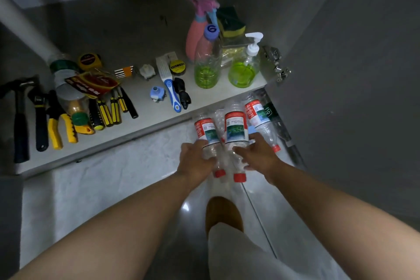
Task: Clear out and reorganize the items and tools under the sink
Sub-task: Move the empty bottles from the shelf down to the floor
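- A bent knee in pale shorts (238, 245) is nearest, above the glossy floor tiles (113, 177)
- The left hand (196, 161) has its fingers curled round the neck end of the left bottle (205, 130), gripping it just above its red cap
- The right hand (259, 154) clasps the middle bottle (236, 129), thumb on one side, fingers wrapped over the other
- A third bottle (259, 112) lies just beside the right hand; all three are clear and red-labelled, lying on the tiles at the cabinet's front edge, caps toward the person
- On the cabinet floor (147, 116) beyond, a hammer (20, 120), yellow pliers (56, 125) and screwdrivers (109, 111) lie at the left, and a blue brush (169, 88) lies mid-shelf
- Farther back on the right stand a green-liquid bottle (208, 61), a pump bottle (245, 68) and a pink spray bottle (196, 32), with a sponge (230, 21) behind them
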`<action>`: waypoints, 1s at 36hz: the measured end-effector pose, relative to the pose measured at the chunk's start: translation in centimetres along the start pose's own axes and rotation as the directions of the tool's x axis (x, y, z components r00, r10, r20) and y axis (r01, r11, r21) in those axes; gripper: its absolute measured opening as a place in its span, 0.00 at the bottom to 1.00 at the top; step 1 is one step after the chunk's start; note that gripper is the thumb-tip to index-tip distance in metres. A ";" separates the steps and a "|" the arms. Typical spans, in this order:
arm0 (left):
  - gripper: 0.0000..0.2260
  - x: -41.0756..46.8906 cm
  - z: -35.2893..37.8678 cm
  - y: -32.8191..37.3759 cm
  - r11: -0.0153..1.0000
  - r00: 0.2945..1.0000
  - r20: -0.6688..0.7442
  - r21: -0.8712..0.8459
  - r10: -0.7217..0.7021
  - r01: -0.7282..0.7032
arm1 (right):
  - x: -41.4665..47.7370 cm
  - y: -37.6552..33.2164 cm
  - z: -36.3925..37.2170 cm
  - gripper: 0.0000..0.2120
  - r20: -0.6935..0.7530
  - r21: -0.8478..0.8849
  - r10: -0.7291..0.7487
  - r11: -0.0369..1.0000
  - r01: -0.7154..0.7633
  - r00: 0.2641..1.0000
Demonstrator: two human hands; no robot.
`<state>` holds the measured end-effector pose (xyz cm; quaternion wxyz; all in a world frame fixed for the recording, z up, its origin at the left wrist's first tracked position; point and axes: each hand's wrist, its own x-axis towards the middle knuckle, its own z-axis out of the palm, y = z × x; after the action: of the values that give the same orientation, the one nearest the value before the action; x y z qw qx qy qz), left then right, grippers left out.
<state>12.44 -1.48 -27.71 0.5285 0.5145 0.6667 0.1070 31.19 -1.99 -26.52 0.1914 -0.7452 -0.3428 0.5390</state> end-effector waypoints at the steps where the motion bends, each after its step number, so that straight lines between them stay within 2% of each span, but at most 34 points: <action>1: 0.24 0.5 -0.1 -0.2 0.997 0.999 -0.032 0.073 -0.018 0.020 | 0.4 0.2 -0.5 0.21 -0.065 -0.072 -0.007 0.997 0.003 0.998; 2: 0.26 0.9 -0.1 -0.4 0.993 0.999 -0.030 0.113 -0.030 0.033 | 0.8 0.3 -1.1 0.22 -0.132 -0.150 -0.023 0.989 0.003 0.991; 4: 0.30 1.8 -0.1 -0.5 0.995 0.999 0.028 0.086 -0.042 0.039 | 1.3 0.3 -2.1 0.23 -0.236 -0.269 -0.045 0.963 -0.021 0.971; 6: 0.31 2.4 0.1 -0.2 1.000 0.996 0.080 0.001 -0.023 0.023 | 1.9 0.2 -3.0 0.25 -0.306 -0.312 -0.051 0.949 -0.049 0.951; 8: 0.28 2.7 0.3 0.2 0.999 0.993 0.118 -0.048 -0.003 0.009 | 2.4 -0.1 -3.5 0.25 -0.355 -0.323 -0.056 0.944 -0.067 0.933; 12: 0.28 2.8 0.5 0.8 0.994 0.983 0.182 -0.103 -0.024 0.043 | 3.0 -0.8 -3.7 0.25 -0.388 -0.414 -0.089 0.906 -0.087 0.917; 17: 0.25 2.9 0.1 0.7 0.987 0.980 0.200 -0.151 -0.019 0.050 | 3.5 -1.0 -3.4 0.30 -0.405 -0.485 -0.111 0.868 -0.110 0.908; 23: 0.28 2.9 -0.7 0.1 0.990 0.971 0.240 -0.137 -0.011 0.046 | 3.6 -0.7 -3.2 0.29 -0.388 -0.556 -0.152 0.825 -0.099 0.909; 28: 0.28 2.9 -1.3 0.3 0.992 0.962 0.271 -0.118 -0.018 0.052 | 3.1 -0.9 -2.8 0.33 -0.351 -0.584 -0.185 0.810 -0.060 0.918; 32: 0.28 2.4 -2.0 0.6 0.991 0.959 0.283 -0.121 -0.019 0.056 | 2.2 -1.8 -2.3 0.30 -0.306 -0.619 -0.314 0.783 0.063 0.899; 36: 0.22 1.5 -4.4 1.5 0.998 0.964 0.264 -0.058 0.005 0.010 | 1.4 -3.5 -1.7 0.24 -0.136 -0.632 -0.459 0.722 0.280 0.878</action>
<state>9.85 2.19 -25.75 0.6277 0.5077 0.5874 0.0563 31.96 1.57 -24.52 0.0997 -0.7512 -0.6062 0.2416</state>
